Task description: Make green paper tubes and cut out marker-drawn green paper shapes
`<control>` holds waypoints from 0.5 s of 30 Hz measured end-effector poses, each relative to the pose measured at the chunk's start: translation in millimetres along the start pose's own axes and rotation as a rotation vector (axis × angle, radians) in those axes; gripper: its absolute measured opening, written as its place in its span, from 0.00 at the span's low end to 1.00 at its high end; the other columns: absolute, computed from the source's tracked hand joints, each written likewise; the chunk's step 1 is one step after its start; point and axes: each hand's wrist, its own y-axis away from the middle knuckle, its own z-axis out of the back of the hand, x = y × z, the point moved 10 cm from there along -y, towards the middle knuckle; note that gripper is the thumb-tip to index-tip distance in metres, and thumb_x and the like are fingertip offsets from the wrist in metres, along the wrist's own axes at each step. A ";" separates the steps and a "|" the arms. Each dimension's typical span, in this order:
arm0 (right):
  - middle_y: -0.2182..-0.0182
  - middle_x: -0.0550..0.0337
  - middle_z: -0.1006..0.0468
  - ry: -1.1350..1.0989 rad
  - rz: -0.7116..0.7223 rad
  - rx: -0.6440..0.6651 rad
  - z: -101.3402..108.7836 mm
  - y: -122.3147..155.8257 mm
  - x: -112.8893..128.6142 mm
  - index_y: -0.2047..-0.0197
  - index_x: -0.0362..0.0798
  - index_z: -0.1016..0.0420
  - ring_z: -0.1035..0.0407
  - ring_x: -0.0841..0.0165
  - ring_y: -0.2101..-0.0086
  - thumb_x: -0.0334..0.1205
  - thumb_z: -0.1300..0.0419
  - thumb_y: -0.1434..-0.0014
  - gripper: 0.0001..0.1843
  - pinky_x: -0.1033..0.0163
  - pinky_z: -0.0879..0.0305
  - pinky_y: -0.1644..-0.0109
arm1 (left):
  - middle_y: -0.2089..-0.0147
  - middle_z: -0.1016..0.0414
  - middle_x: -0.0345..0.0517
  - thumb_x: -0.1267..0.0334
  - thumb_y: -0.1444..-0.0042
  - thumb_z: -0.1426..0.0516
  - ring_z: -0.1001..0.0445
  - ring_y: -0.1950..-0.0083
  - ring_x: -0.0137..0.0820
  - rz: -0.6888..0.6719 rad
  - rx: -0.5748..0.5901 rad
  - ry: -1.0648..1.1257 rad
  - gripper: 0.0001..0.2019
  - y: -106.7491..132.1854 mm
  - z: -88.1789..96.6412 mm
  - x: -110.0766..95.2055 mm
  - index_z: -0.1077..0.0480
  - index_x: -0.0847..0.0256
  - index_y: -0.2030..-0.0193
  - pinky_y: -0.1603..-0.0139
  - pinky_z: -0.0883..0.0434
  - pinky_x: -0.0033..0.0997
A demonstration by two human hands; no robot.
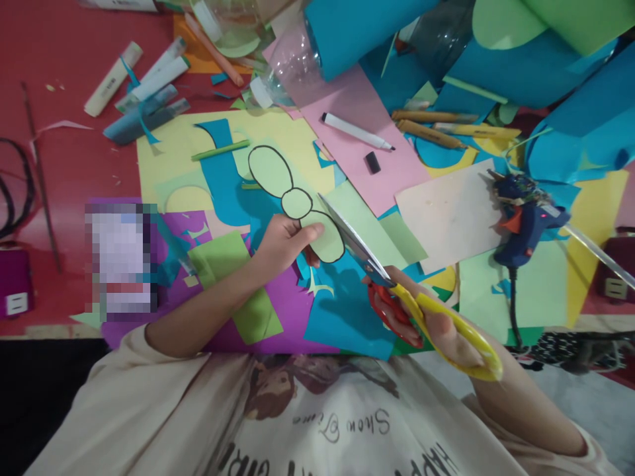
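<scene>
My left hand (290,241) pinches a pale green paper bow (270,170), its two ovals and small middle circle outlined in black. The thumb lies on the lower oval. Scissors (360,248) with one yellow and one red handle are in my right hand (436,324), its fingers through the handles. Their blades point up and left, close beside the bow's right edge; whether they touch it I cannot tell. Under both hands lie blue paper and small green paper scraps (320,289).
A glue gun (520,231) lies at the right on pale paper. An uncapped marker (358,132) and its black cap (372,162) rest on pink paper. Several markers (113,79) lie at the upper left. Plastic bottles (292,59) and blue paper rolls (367,33) fill the back.
</scene>
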 end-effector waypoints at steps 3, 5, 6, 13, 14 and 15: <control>0.78 0.68 0.42 -0.043 -0.006 -0.007 0.9 0.2 0.5 0.45 0.51 0.39 0.54 0.75 0.82 0.82 0.56 0.55 0.48 0.65 0.54 0.80 | 0.85 0.28 0.42 0.60 0.51 0.40 0.32 0.86 0.24 0.017 0.000 -0.010 0.14 -0.4 1.1 2.1 0.28 0.63 0.83 0.85 0.33 0.23; 0.78 0.69 0.42 -0.057 -0.018 -0.015 1.3 0.4 1.7 0.46 0.50 0.39 0.54 0.76 0.82 0.81 0.54 0.55 0.48 0.65 0.53 0.80 | 0.84 0.27 0.42 0.60 0.51 0.40 0.32 0.86 0.24 0.017 0.005 0.007 0.13 -0.5 1.0 2.1 0.28 0.64 0.83 0.85 0.33 0.23; 0.79 0.69 0.43 -0.064 -0.023 -0.019 1.5 0.6 2.6 0.46 0.50 0.38 0.55 0.76 0.82 0.81 0.54 0.55 0.48 0.65 0.53 0.79 | 0.84 0.27 0.42 0.60 0.52 0.40 0.32 0.86 0.24 0.013 0.010 0.022 0.13 -0.6 0.5 1.7 0.28 0.64 0.83 0.85 0.33 0.23; 0.80 0.72 0.44 -0.105 -0.039 -0.023 0.5 2.0 6.5 0.50 0.49 0.37 0.57 0.77 0.82 0.79 0.50 0.54 0.44 0.64 0.51 0.76 | 0.84 0.27 0.42 0.63 0.52 0.39 0.32 0.86 0.24 0.003 0.022 0.069 0.12 -0.3 -1.2 1.0 0.28 0.64 0.83 0.86 0.33 0.23; 0.80 0.72 0.44 -0.106 -0.045 -0.025 0.6 2.1 6.4 0.50 0.49 0.37 0.57 0.77 0.82 0.79 0.50 0.54 0.44 0.64 0.50 0.76 | 0.84 0.27 0.42 0.62 0.52 0.39 0.32 0.86 0.24 0.005 0.021 0.067 0.12 -0.3 -1.1 1.5 0.28 0.64 0.83 0.86 0.33 0.23; 0.80 0.72 0.44 -0.104 -0.051 -0.028 0.8 2.3 6.3 0.50 0.49 0.37 0.57 0.77 0.82 0.79 0.49 0.55 0.44 0.64 0.50 0.75 | 0.84 0.27 0.41 0.62 0.52 0.39 0.32 0.86 0.24 0.009 0.019 0.064 0.12 -0.4 -0.9 2.4 0.28 0.63 0.83 0.86 0.33 0.23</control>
